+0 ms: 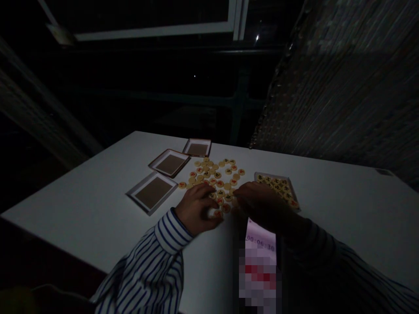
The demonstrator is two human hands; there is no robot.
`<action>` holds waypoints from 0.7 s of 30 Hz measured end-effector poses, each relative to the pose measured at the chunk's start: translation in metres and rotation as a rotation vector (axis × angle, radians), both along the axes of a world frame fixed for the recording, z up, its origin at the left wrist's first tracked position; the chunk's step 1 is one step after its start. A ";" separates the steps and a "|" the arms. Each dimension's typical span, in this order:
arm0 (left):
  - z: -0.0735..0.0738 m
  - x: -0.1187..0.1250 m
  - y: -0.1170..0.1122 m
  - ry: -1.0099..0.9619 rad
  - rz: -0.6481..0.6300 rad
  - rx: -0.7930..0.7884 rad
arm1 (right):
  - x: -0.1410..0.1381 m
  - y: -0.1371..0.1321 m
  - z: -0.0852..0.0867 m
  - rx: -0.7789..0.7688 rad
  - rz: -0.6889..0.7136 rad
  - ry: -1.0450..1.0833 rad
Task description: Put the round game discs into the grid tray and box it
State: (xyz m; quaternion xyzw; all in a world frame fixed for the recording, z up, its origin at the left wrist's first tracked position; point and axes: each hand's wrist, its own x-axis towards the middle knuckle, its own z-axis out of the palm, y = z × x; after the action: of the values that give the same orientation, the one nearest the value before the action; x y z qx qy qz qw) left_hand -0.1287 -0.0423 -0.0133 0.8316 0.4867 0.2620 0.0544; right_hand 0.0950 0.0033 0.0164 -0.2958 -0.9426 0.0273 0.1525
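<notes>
Left fingers (204, 190) curve over discs (220, 184); right hand (260, 200) angles inward.

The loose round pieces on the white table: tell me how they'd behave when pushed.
The round pieces would probably slide rather than roll, since they mostly lie flat. Pushing one may shift neighbours, as many sit close together. The white table looks smooth, so they might skid easily.

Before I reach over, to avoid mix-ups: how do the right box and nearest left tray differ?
The right box holds pieces; the nearest left tray shows its brown bottom. The right hand partly hides the box; the tray shows whole. Both are shallow and lie on the table.
</notes>
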 end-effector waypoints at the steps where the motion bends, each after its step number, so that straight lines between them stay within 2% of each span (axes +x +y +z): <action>1: -0.002 0.002 0.000 0.020 0.011 0.004 | 0.000 0.000 0.000 -0.005 0.000 0.006; 7: -0.005 0.008 -0.003 0.092 0.078 0.026 | -0.001 -0.002 0.001 -0.023 -0.030 0.005; 21: -0.005 0.015 -0.003 0.190 0.090 0.056 | 0.002 -0.001 -0.001 -0.032 -0.018 0.000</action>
State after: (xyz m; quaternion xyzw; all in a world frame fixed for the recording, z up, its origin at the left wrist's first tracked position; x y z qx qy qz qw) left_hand -0.1138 -0.0453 -0.0184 0.8312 0.5190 0.1976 -0.0273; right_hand 0.0966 0.0025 0.0150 -0.3068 -0.9393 0.0409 0.1481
